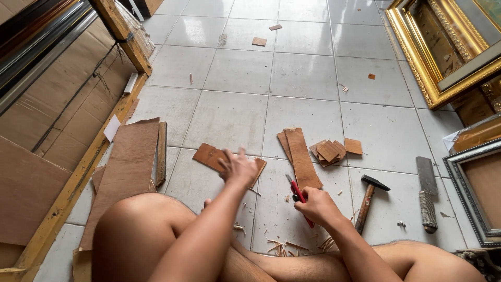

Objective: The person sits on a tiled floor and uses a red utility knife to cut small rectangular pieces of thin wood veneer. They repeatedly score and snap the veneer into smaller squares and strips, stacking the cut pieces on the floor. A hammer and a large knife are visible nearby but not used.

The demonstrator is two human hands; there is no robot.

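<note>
A person sits on a pale tiled floor (235,120) amid scraps of thin brown plywood. Far left of the hammer, a long plywood sheet (130,167) lies flat beside a narrow wooden strip (162,153). Nearer the hammer, the left hand (239,168), fingers spread and loosened, blurred in motion, hovers over a small plywood piece (209,155) lying flat on the tiles. Just left of the hammer, the right hand (315,204) is clenched around a red-handled utility knife (298,197), its long axis slanting up and to the left, blade tip pointing away from the person toward two long plywood strips (301,156). Pale wood shavings (282,246) litter the tiles below. Small square offcuts (330,151) are heaped behind the hammer (368,201), whose wooden handle runs toward the person, dark head farthest. Right of it lies a flat metal blade with a wrapped handle (427,193), then gilded frames (433,57).
</note>
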